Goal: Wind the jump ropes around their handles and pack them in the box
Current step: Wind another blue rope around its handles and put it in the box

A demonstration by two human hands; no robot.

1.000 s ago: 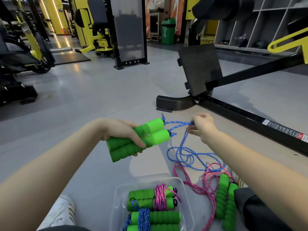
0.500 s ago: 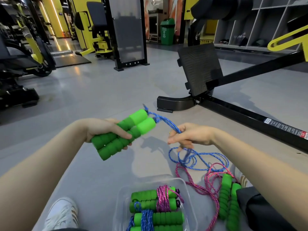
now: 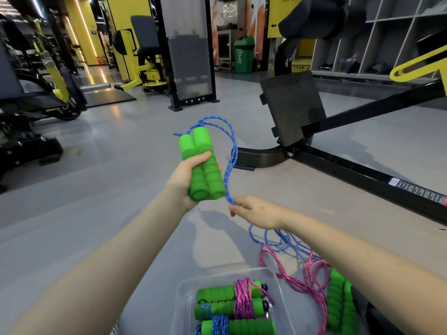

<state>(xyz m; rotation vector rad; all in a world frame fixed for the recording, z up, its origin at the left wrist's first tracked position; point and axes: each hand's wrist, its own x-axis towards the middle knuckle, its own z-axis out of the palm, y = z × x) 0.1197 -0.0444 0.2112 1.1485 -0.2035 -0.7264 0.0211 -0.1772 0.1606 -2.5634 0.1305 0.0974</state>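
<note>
Grey gym floor (image 3: 96, 189) all round, black machine frame (image 3: 338, 168) behind. Cut off at the bottom edge, well below left grip (image 3: 186, 180): clear plastic box (image 3: 187, 296) of wound ropes (image 3: 242, 301). Fingertips of right grip (image 3: 258, 211) hard to make out. Clasping paired green foam handles (image 3: 203, 165) tight in left grip, upright now, slanted before. Pinching braided blue rope (image 3: 231, 160) in right grip, just below-right of left grip, lower than earlier.

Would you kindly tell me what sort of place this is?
Most likely a gym: a yellow-framed exercise machine at the back, a black machine with a ribbed footplate on the floor, and open cubby shelves on the right.
</note>
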